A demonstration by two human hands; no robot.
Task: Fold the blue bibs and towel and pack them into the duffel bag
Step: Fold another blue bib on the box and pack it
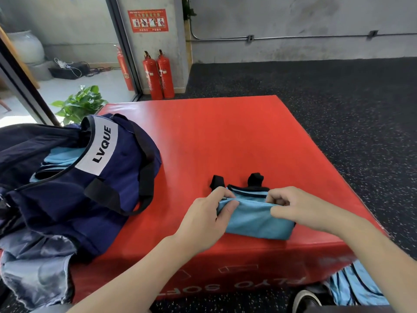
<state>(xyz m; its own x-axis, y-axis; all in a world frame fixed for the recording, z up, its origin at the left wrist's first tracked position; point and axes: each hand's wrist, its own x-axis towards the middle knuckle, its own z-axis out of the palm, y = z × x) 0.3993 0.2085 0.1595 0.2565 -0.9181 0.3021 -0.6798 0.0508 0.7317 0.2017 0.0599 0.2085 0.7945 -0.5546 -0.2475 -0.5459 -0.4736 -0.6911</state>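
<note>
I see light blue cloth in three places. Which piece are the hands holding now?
The folded blue bib on the red box, pinched by left hand and right hand. Other blue cloth lies inside the duffel bag or hangs lower right.

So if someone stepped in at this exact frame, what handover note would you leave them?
Left hand and right hand both pinch the top fold of a folded blue bib on the red plyo box.
Duffel bag lies open at the box's left, with light blue fabric already inside.
More blue fabric hangs below the box's near right corner.
Left: finish this fold, pack it, then handle the hanging fabric.
</note>
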